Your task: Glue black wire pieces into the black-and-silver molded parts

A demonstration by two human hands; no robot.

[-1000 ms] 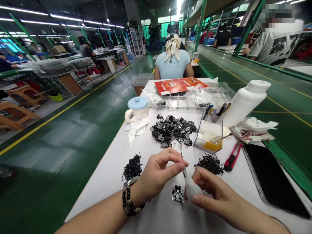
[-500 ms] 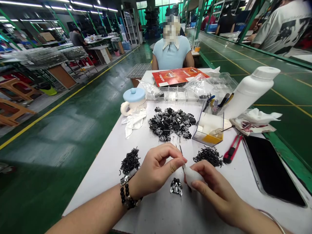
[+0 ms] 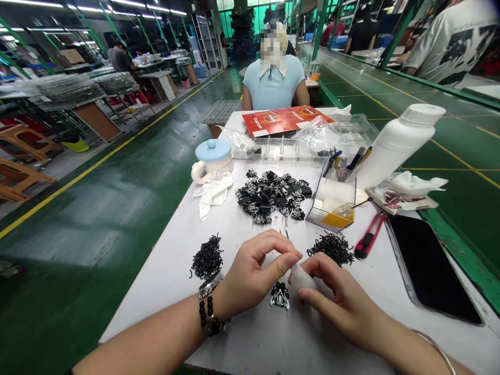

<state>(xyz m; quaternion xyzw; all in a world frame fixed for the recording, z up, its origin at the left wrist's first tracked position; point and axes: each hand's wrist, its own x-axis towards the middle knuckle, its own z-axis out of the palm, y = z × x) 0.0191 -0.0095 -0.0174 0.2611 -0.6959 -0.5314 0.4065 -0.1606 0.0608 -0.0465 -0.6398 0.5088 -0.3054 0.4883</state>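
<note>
My left hand (image 3: 260,268) pinches a thin dark tool near the table's middle, its tip pointing away from me. Close beside it, my right hand (image 3: 338,294) holds a small translucent white bottle (image 3: 301,279) between thumb and fingers, its top end meeting the left fingertips. One black and silver part (image 3: 280,296) lies on the table just below the hands. Beyond them is a heap of similar parts (image 3: 269,195). Small black curved pieces form a left pile (image 3: 207,256) and a right pile (image 3: 331,248). What exactly the left fingertips press is too small to tell.
On the white table (image 3: 156,291) stand a blue-lidded mug (image 3: 214,155), a clear tool box (image 3: 332,200) and a leaning white bottle (image 3: 398,148). A red cutter (image 3: 369,237) and a phone (image 3: 433,268) lie at the right. Across the table sits a person in light blue (image 3: 273,80).
My right hand and the small bottle have moved slightly left, closer to my left hand. The left hand keeps its pinch. The whole view has shifted a little.
</note>
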